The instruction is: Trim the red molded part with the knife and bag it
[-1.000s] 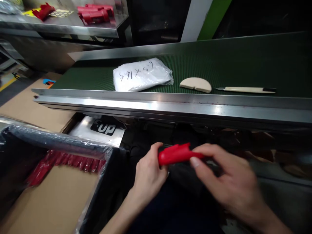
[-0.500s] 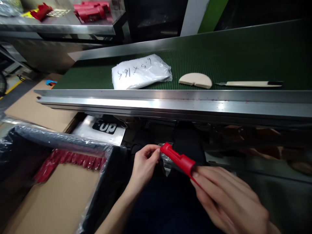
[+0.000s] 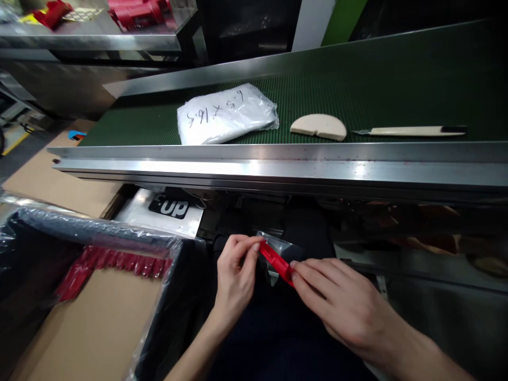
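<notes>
A long green conveyor belt [image 3: 357, 95] runs across the far side behind its shiny steel rail [image 3: 278, 172], and on it lie a white packet with writing [image 3: 226, 114], a pale half-round block [image 3: 318, 127] and a slim knife [image 3: 413, 130], well apart from the person's hands. Near left stands a carton lined with black plastic [image 3: 91, 296], with a row of red pieces [image 3: 115, 262] along its far wall; more red parts [image 3: 135, 10] sit on the far left shelf. Below the rail, near the middle, the work looks to be bagging: a small red plastic part [image 3: 277, 262] is partly inside a little clear bag [image 3: 278, 248]. The left hand [image 3: 236, 278] pinches the bag's mouth with thumb and fingertips drawn close, wrist bent up from below. The right hand [image 3: 341, 307] reaches in from the near right, fingers stretched long and narrow, gripping the part's near end. To my eye, the next move calls for a steady push along the part's length while the bag mouth is held open.
</notes>
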`<state>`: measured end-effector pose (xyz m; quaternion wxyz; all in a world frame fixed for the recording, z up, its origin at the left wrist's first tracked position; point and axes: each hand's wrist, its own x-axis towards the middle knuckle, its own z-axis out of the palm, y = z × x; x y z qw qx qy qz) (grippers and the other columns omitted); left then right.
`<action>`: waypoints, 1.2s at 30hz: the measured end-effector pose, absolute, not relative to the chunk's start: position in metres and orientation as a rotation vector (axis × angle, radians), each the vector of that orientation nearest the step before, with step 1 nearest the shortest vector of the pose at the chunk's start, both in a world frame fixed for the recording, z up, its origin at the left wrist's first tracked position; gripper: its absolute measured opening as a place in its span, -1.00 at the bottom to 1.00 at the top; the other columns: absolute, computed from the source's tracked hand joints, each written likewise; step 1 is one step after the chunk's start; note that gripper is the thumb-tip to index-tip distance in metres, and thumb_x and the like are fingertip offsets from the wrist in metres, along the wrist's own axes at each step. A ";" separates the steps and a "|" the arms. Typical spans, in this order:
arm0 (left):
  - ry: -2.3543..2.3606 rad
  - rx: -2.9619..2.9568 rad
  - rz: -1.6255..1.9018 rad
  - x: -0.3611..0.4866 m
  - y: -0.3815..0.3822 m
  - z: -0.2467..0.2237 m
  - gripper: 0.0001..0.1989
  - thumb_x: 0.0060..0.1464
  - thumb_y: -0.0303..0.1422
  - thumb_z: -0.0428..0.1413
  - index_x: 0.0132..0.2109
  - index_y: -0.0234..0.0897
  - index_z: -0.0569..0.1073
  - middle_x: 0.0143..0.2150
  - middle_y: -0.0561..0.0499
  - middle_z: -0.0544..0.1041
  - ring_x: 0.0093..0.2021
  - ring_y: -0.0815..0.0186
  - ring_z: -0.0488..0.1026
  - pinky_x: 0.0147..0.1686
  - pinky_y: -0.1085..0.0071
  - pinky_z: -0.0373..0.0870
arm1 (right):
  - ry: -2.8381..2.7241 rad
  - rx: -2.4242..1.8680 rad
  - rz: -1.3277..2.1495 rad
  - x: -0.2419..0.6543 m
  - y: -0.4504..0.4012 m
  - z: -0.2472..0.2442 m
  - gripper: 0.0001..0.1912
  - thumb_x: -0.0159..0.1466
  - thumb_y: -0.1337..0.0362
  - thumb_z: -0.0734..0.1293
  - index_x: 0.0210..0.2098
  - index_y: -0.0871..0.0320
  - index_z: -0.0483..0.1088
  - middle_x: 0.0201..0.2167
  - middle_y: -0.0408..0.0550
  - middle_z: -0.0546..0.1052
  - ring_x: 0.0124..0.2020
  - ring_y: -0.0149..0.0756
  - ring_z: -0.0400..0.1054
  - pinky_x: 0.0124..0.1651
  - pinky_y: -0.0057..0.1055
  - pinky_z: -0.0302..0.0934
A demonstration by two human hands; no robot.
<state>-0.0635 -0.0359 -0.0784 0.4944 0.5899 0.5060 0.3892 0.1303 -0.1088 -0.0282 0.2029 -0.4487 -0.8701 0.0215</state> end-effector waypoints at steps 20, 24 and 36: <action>1.270 1.539 1.039 -0.066 -0.057 -0.081 -0.88 0.28 -0.46 0.01 -0.17 -0.19 0.43 -0.21 0.01 0.33 -0.20 0.30 0.35 -0.18 0.38 0.31 | -1.720 -1.459 0.517 0.109 -0.109 -0.065 -0.71 0.29 0.48 0.25 -0.11 0.07 0.50 -0.13 -0.01 0.56 -0.06 -0.21 0.44 -0.06 -0.27 0.44; 1.197 1.554 0.899 -0.070 -0.061 -0.071 -0.85 0.28 -0.46 -0.01 -0.25 -0.22 0.43 -0.25 -0.01 0.35 -0.24 0.29 0.35 -0.23 0.37 0.31 | -2.335 -1.333 0.356 0.126 -0.100 -0.054 -0.57 0.24 0.57 0.15 -0.05 0.11 0.48 -0.03 0.05 0.52 0.09 -0.07 0.33 -0.07 -0.14 0.46; 0.816 1.816 0.823 -0.102 -0.080 -0.048 -0.34 0.01 -0.42 0.20 0.27 -0.28 0.22 -0.02 -0.20 0.45 -0.14 0.13 0.47 -0.19 0.28 0.49 | -2.004 -1.236 0.458 0.115 -0.112 -0.072 -0.75 0.24 0.32 0.36 -0.08 0.02 0.47 -0.16 -0.10 0.58 -0.24 -0.22 0.53 -0.19 -0.41 0.49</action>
